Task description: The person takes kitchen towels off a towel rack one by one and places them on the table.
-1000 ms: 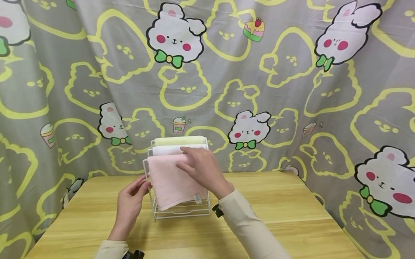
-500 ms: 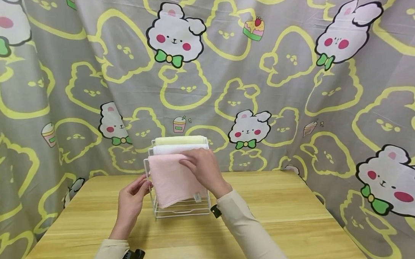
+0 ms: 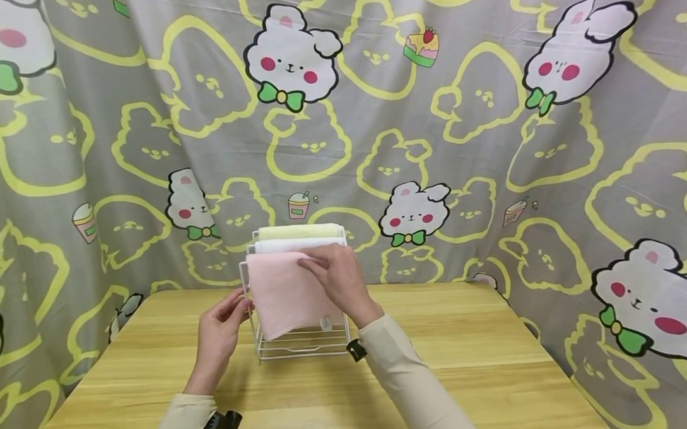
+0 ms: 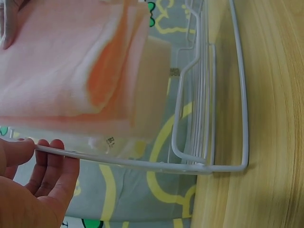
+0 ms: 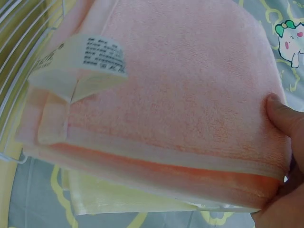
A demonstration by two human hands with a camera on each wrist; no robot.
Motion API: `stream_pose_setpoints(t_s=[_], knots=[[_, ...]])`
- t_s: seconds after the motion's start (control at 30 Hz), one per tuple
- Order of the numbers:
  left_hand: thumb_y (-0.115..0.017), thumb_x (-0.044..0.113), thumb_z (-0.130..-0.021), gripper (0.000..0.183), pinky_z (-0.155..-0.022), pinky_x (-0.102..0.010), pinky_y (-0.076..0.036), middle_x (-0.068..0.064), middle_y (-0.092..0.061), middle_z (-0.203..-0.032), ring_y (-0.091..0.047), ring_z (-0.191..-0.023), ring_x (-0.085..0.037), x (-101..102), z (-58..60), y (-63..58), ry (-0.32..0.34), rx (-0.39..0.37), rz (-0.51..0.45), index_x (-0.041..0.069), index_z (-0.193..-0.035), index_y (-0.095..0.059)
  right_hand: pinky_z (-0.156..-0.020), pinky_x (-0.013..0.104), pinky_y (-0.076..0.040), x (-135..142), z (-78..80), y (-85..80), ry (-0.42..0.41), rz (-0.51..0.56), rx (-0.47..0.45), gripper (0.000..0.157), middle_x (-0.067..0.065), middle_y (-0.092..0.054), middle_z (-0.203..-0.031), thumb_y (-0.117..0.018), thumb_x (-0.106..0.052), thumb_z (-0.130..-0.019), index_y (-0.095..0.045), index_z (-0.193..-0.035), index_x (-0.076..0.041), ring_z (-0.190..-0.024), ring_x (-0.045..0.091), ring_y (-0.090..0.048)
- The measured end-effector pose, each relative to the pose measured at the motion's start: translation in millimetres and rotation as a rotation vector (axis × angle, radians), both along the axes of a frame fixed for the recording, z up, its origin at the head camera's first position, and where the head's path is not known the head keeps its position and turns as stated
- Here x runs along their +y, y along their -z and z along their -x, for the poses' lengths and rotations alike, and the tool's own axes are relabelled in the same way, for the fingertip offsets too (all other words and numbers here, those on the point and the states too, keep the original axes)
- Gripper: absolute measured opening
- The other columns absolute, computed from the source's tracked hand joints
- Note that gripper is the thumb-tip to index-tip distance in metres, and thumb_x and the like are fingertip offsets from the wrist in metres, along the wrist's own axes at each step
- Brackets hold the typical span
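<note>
A grey curtain (image 3: 317, 124) printed with yellow outlines and white rabbits fills the head view's upper part; the wooden desk (image 3: 451, 356) spreads across its lower part. Just below that frame's centre, a white wire rack (image 4: 142, 164) stands on the desk. A pink towel (image 3: 289, 292) hangs at the front of it, its bottom edge above the rack's base; behind come a white towel (image 3: 282, 245) and a pale yellow towel (image 3: 298, 231), whose top edges only the head view lines up.

The left wrist view alone looks into the pink towel's rounded fold, left of centre. The right wrist view alone brings the print on its label (image 5: 76, 66) close, at upper left.

The right hand (image 3: 342, 277) is closed on the pink towel at its upper right corner in the head view, thumb on the near face and fingers behind. The left hand (image 3: 219, 329), left of the rack, pinches its side wire between thumb and bent fingers. Both wrists carry a small black device (image 3: 222, 424).
</note>
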State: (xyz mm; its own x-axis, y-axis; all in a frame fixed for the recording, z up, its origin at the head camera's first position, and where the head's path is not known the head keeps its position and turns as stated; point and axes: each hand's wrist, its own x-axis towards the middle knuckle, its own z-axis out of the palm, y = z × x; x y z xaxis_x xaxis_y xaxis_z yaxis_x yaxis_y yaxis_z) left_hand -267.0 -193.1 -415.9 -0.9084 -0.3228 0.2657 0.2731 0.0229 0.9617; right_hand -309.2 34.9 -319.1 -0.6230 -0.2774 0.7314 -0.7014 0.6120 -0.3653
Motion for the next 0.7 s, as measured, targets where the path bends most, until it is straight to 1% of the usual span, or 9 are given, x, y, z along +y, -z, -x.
stream_pose_setpoints(t_s=[0.13,0.23,0.37,0.53,0.7], knots=[[-0.063,0.004,-0.101,0.038,-0.082,-0.017,-0.062,0.025,-0.07,-0.089,-0.069,-0.084,0.003,0,0.7,0.1,0.001,-0.003,0.001,-0.009,-0.136,-0.06,-0.071,0.028,-0.06,-1,-0.5,-2.1,-0.016,0.039,-0.01,0.023,0.0,-0.079,-0.101,-0.079,-0.029,-0.091,-0.082,-0.109,-0.017,-0.091,0.015,-0.074],[-0.063,0.003,-0.1,0.038,-0.082,-0.018,-0.062,0.025,-0.071,-0.088,-0.07,-0.084,0.003,0,0.9,0.5,0.004,0.002,-0.005,-0.01,-0.136,-0.059,-0.077,0.03,-0.062,-1,-2.0,-3.3,-0.027,0.069,-0.006,0.023,0.001,-0.079,-0.102,-0.08,-0.027,-0.09,-0.082,-0.11,-0.016,-0.094,0.017,-0.074],[-0.063,0.002,-0.1,0.037,-0.082,-0.018,-0.062,0.023,-0.071,-0.088,-0.07,-0.084,0.002,0,0.4,0.5,0.007,0.006,-0.004,-0.01,-0.136,-0.06,-0.081,0.031,-0.063,-1,-3.6,-5.3,-0.043,0.121,0.029,0.024,0.004,-0.079,-0.102,-0.081,-0.022,-0.089,-0.081,-0.111,-0.014,-0.096,0.018,-0.074],[-0.063,0.002,-0.101,0.036,-0.082,-0.017,-0.062,0.022,-0.071,-0.088,-0.071,-0.085,0.001,0,0.1,0.2,0.003,0.005,0.004,-0.009,-0.135,-0.06,-0.077,0.03,-0.063,0,-5.7,-9.2,-0.054,0.166,0.085,0.024,0.004,-0.079,-0.102,-0.082,-0.018,-0.087,-0.081,-0.111,-0.014,-0.09,0.018,-0.075],[-0.062,0.001,-0.101,0.037,-0.082,-0.017,-0.062,0.022,-0.071,-0.087,-0.071,-0.084,0.001,-1,-0.1,0.7,0.003,0.006,0.001,-0.01,-0.136,-0.06,-0.074,0.028,-0.061,1,-10.5,-13.0,-0.058,0.17,0.1,0.025,0.003,-0.079,-0.102,-0.082,-0.019,-0.087,-0.081,-0.112,-0.015,-0.087,0.017,-0.074]])
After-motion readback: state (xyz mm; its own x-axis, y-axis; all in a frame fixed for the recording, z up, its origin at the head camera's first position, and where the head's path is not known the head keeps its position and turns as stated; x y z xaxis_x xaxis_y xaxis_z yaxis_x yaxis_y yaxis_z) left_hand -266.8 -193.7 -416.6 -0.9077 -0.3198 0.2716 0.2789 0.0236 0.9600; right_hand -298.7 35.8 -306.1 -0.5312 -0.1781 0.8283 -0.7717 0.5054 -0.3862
